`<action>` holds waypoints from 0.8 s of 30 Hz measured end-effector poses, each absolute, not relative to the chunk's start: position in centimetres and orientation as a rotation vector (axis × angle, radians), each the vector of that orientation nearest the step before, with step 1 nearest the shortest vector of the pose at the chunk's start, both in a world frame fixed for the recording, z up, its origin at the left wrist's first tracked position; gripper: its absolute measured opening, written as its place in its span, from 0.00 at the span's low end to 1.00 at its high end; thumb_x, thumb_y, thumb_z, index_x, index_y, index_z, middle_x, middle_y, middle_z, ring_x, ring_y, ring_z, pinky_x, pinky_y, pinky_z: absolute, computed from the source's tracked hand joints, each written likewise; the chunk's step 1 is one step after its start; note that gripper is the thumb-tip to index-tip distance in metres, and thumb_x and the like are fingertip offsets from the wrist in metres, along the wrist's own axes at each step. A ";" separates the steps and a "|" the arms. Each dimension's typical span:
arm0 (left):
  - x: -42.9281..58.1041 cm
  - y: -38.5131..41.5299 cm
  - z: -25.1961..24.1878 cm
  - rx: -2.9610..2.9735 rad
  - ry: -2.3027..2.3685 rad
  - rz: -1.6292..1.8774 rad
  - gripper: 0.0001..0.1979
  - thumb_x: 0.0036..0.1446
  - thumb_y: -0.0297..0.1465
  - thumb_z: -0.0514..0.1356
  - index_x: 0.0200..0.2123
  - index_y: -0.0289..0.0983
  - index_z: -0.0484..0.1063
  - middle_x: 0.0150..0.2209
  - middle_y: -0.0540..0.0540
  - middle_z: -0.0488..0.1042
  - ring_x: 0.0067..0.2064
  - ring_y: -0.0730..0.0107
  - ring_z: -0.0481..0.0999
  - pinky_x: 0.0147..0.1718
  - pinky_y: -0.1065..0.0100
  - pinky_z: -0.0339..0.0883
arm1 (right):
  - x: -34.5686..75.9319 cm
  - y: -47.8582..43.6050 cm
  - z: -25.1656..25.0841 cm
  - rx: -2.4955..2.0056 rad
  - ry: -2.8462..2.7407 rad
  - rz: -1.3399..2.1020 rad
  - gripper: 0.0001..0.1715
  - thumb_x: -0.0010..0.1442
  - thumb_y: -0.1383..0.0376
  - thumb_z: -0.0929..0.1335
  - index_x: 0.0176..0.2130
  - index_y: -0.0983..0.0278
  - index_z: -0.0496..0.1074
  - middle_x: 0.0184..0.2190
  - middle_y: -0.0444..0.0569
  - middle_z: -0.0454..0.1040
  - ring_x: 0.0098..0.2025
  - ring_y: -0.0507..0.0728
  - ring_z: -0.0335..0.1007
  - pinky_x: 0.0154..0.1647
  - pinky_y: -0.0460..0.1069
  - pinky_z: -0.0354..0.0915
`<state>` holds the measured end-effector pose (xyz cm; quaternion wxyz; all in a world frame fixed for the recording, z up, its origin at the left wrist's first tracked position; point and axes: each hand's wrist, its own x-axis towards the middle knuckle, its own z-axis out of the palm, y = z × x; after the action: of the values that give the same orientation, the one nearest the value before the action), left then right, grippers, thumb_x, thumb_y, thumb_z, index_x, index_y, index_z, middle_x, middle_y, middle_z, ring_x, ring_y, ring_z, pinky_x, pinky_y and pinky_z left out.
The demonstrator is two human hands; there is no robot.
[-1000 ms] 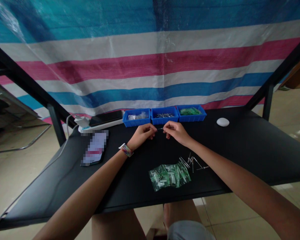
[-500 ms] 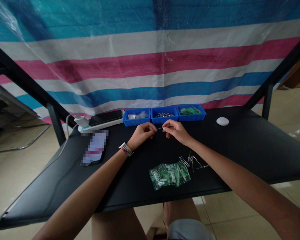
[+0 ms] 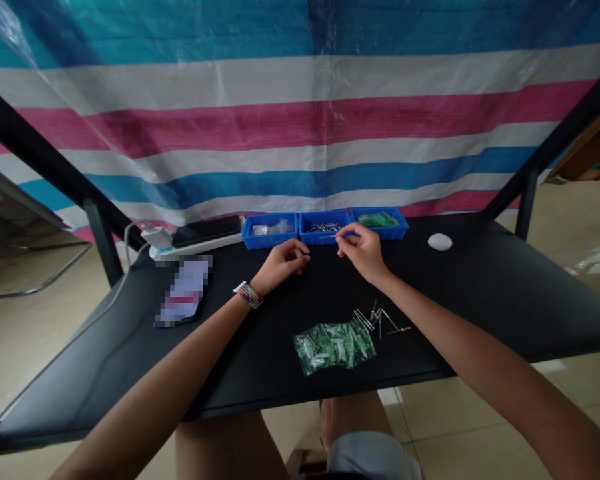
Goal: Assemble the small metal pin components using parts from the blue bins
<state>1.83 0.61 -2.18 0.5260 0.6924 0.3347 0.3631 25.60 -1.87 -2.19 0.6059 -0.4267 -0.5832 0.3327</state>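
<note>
My right hand pinches a thin silvery blind rivet that points left from the fingertips, in front of the middle blue bin. To its left, my left hand hovers low over the black table with fingers curled and thumb against them. Whatever it may hold is hidden. Several blind rivets lie loose beside the right forearm. Green-tinted clear plastic packets with small light pieces inside rest near the table's front edge.
Along the back, the left blue bin holds clear bags, the middle one metal pins, the right blue bin green packets. A power strip carries a dark phone. Another phone lies left; a white oval object is right.
My right hand has moved up and away from my left hand, carrying the rivet toward the middle bin. My left hand stays curled in nearly the same place.
</note>
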 end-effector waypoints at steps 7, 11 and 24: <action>1.9 0.6 -2.0 1.654 0.811 0.839 0.12 0.58 0.35 0.67 0.40 0.34 0.73 0.26 0.54 0.70 0.25 0.76 0.72 0.26 0.74 0.66 | 30.1 -0.5 0.3 -1.155 -1.249 0.129 0.13 0.68 0.54 0.68 0.46 0.59 0.74 0.40 0.50 0.79 0.29 0.54 0.75 0.32 0.50 0.71; 1.9 0.7 -2.2 1.670 0.801 0.839 0.12 0.59 0.35 0.67 0.40 0.34 0.73 0.26 0.53 0.70 0.25 0.76 0.71 0.26 0.74 0.65 | 29.8 -0.8 -0.2 -1.217 -1.578 0.311 0.14 0.66 0.58 0.69 0.47 0.61 0.79 0.50 0.54 0.77 0.29 0.52 0.71 0.30 0.50 0.70; 1.8 0.7 -2.1 1.694 0.803 0.828 0.10 0.59 0.34 0.66 0.40 0.34 0.74 0.26 0.53 0.70 0.26 0.75 0.71 0.27 0.73 0.66 | 31.4 -4.7 3.8 -1.265 -2.472 1.675 0.17 0.52 0.56 0.78 0.35 0.66 0.77 0.27 0.44 0.75 0.29 0.52 0.69 0.31 0.47 0.61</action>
<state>1.79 0.65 -2.14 0.5196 0.7063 0.3348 0.3452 31.38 -4.67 3.84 -0.0506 -0.3895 -0.7614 0.5158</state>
